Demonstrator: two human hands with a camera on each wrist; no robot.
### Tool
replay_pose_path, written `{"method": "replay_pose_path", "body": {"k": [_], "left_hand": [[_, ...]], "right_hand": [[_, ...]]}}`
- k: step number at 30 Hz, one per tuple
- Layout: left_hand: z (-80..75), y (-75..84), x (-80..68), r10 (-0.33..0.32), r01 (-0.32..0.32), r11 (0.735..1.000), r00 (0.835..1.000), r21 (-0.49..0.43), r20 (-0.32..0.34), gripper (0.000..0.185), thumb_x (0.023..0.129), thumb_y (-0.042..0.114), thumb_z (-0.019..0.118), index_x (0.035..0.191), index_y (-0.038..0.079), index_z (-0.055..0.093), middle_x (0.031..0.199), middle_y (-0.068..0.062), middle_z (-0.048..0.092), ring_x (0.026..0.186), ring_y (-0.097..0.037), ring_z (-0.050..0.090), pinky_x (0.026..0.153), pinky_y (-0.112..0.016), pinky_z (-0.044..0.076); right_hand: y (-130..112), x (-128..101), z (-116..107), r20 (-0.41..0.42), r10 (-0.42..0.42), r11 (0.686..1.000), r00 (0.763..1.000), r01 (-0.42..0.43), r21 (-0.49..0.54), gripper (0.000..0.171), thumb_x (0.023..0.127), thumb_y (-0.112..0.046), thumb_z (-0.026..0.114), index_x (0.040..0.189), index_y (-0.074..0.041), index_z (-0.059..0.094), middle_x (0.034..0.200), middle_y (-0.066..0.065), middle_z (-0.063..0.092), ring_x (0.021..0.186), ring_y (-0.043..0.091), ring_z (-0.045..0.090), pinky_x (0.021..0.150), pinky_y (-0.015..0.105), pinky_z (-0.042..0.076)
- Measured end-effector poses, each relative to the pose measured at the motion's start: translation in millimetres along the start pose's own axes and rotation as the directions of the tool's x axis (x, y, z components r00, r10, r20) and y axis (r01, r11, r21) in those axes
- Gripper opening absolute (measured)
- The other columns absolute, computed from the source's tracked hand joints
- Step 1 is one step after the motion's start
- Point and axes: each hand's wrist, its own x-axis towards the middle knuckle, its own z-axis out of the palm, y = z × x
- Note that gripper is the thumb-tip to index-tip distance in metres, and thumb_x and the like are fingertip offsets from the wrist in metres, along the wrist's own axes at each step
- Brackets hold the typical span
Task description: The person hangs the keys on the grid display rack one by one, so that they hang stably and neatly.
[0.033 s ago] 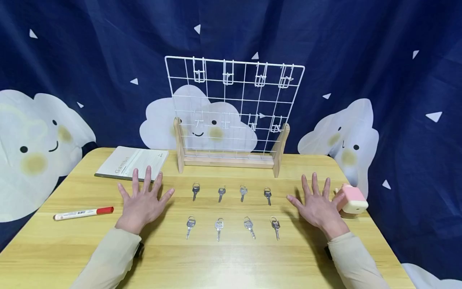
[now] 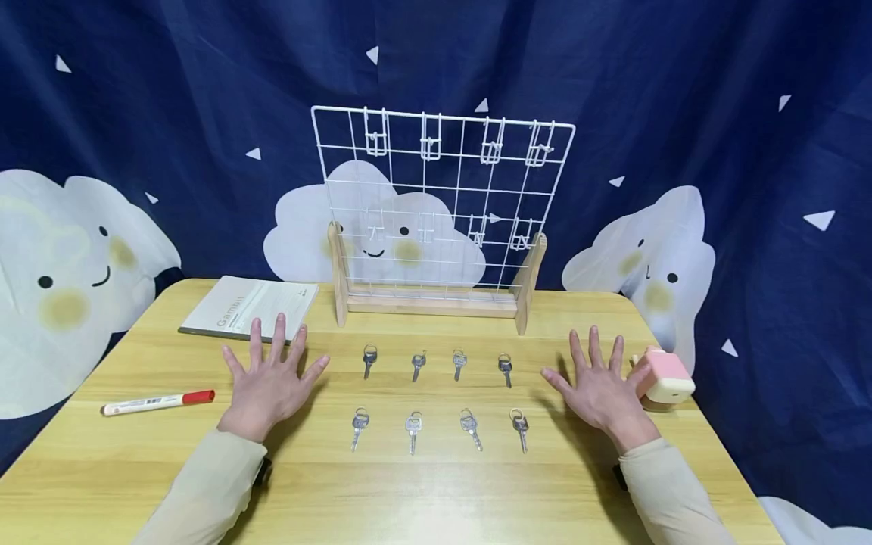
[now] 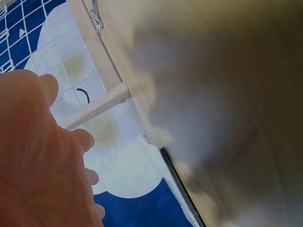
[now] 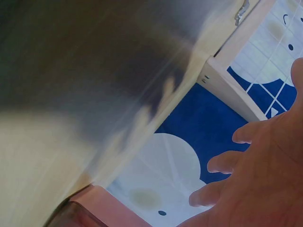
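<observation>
Both hands lie flat with fingers spread, holding nothing: left hand [image 2: 269,382], right hand [image 2: 599,390]. Between them lie eight keys [image 2: 436,397] in two rows. A pink box [image 2: 666,376] touches the right hand's outer edge; a notebook [image 2: 248,306] and a marker [image 2: 158,402] lie near the left. The wire rack [image 2: 439,204] stands beyond the fingertips. Only the right wrist view shows the rack's wooden foot [image 4: 227,87] up close.

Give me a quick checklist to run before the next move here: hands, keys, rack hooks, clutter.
1. Both hands free: left hand and right hand lie flat with fingers spread, holding nothing. Ok.
2. Keys laid out: eight in two rows of four, apart from each other, between the hands. Ok.
3. Hooks on the wire rack bare: nothing hangs on them. Ok.
4. Rack upright on its wooden feet. Ok.
5. Clutter: marker and notebook lie clear of the keys; the pink object touches the right hand. Not ok.
6. Key types: cannot tell.
</observation>
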Motion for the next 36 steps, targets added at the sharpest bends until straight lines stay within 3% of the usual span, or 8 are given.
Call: {"method": "replay_pose_path", "body": {"k": [9,13,16,19,24,29,34,36], "left_hand": [[0.6,-0.2,-1.4,0.007,-0.007,1.0,1.0,-0.017,-0.004,0.085,0.098,0.068,0.019,0.157,0.006,0.019,0.16,-0.023,-0.009,0.138,-0.044,-0.027,0.095,-0.071,-0.03],[0.9,-5.0,0.1,0.037,-0.039,0.999,0.998,-0.038,-0.043,0.083,0.1,0.065,0.019,0.156,0.004,0.019,0.161,-0.022,-0.007,0.14,-0.04,-0.026,0.099,-0.07,-0.027],[-0.1,-8.0,4.1,0.084,-0.091,0.993,0.992,-0.081,-0.089,0.078,0.103,0.058,0.025,0.156,0.001,0.018,0.161,-0.023,0.0,0.143,-0.04,-0.018,0.107,-0.07,-0.016],[-3.3,-9.8,10.8,0.112,-0.134,0.971,0.986,-0.196,-0.121,0.076,0.105,0.049,0.035,0.154,-0.005,0.014,0.16,-0.026,0.007,0.145,-0.043,-0.006,0.114,-0.067,0.0],[-14.5,-10.6,22.3,0.039,-0.097,0.897,0.989,-0.431,-0.141,0.076,0.102,0.038,0.05,0.153,-0.006,0.016,0.155,-0.031,0.019,0.142,-0.047,0.016,0.114,-0.062,0.019],[-22.6,-9.1,32.4,-0.032,-0.088,0.822,0.979,-0.563,-0.199,0.067,0.101,0.032,0.055,0.15,-0.006,0.029,0.147,-0.034,0.035,0.13,-0.049,0.039,0.107,-0.058,0.037],[-24.1,-6.4,43.3,-0.072,-0.137,0.657,0.967,-0.741,-0.243,0.06,0.1,0.021,0.059,0.147,-0.008,0.036,0.149,-0.026,0.037,0.135,-0.038,0.039,0.11,-0.042,0.038],[-25.5,-5.6,47.0,-0.081,-0.145,0.606,0.967,-0.782,-0.242,0.06,0.099,0.019,0.061,0.147,-0.008,0.036,0.15,-0.025,0.038,0.137,-0.036,0.037,0.111,-0.041,0.037]], "right_hand": [[3,-2,3,-0.009,-0.007,1.0,1.0,0.007,-0.01,0.096,0.093,-0.073,0.031,0.156,-0.002,0.017,0.157,0.032,0.0,0.135,0.059,-0.016,0.092,0.078,-0.026],[4,-2,1,-0.044,-0.053,0.999,0.998,0.052,-0.013,0.088,0.097,-0.064,0.04,0.154,0.0,0.023,0.156,0.033,0.006,0.138,0.057,-0.008,0.098,0.081,-0.013],[3,1,-2,-0.077,-0.118,0.993,0.99,0.118,-0.004,0.076,0.099,-0.049,0.05,0.151,0.002,0.031,0.155,0.033,0.015,0.141,0.053,0.004,0.105,0.079,0.0],[1,6,-4,-0.099,-0.198,0.979,0.975,0.202,0.03,0.066,0.099,-0.037,0.056,0.147,0.004,0.038,0.153,0.032,0.022,0.141,0.049,0.014,0.109,0.073,0.009],[-8,13,-5,-0.12,-0.298,0.945,0.947,0.31,0.101,0.057,0.097,-0.026,0.063,0.141,0.006,0.047,0.152,0.027,0.031,0.136,0.048,0.031,0.11,0.065,0.027],[-20,22,-6,-0.14,-0.354,0.918,0.925,0.373,0.137,0.051,0.095,-0.022,0.066,0.138,0.002,0.053,0.148,0.021,0.042,0.129,0.044,0.044,0.105,0.06,0.039],[-32,32,-7,-0.172,-0.393,0.881,0.903,0.423,0.213,0.045,0.093,-0.019,0.069,0.133,0.0,0.058,0.139,0.018,0.053,0.125,0.039,0.05,0.107,0.055,0.039],[-39,37,-8,-0.172,-0.398,0.863,0.901,0.431,0.263,0.042,0.093,-0.017,0.069,0.131,0.0,0.06,0.134,0.018,0.057,0.123,0.038,0.052,0.107,0.053,0.04]]}}
